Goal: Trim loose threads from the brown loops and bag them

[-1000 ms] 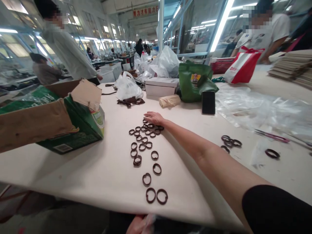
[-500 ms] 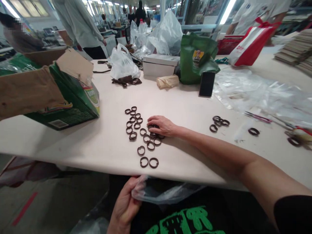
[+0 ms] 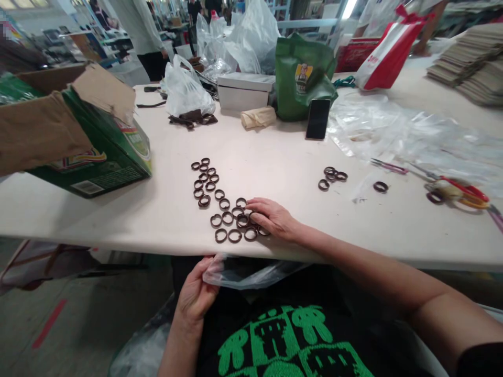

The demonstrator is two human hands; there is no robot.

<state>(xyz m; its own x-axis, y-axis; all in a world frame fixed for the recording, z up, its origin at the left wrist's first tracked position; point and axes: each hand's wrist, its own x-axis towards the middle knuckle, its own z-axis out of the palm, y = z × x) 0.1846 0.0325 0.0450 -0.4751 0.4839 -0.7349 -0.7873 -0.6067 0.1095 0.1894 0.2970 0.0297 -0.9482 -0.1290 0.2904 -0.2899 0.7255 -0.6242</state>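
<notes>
Many dark brown loops (image 3: 234, 236) lie spread over the pale table near its front edge, some overlapping. Over the right side of this group rests my right hand (image 3: 273, 217), palm down with fingers stretched out, covering some loops. Just below the table edge, my left hand (image 3: 198, 288) pinches the rim of a clear plastic bag (image 3: 251, 280). The bag's mouth spreads along the edge in front of my black shirt; its inside is mostly hidden. A smaller cluster of loops (image 3: 330, 175) sits farther right, with a single loop (image 3: 380, 187) beyond it.
A green carton (image 3: 113, 157) with open flaps stands left. At the back are a white box (image 3: 245, 93), a green pouch (image 3: 302, 78) and a phone (image 3: 318, 119). Plastic sheets (image 3: 396, 131), thread snips (image 3: 389, 166) and red-handled scissors (image 3: 463, 191) lie right. People stand behind.
My right hand has drawn several loops toward the table's front edge, bunching them closer together there. My left hand keeps its pinch on the bag. The camera view has shifted.
</notes>
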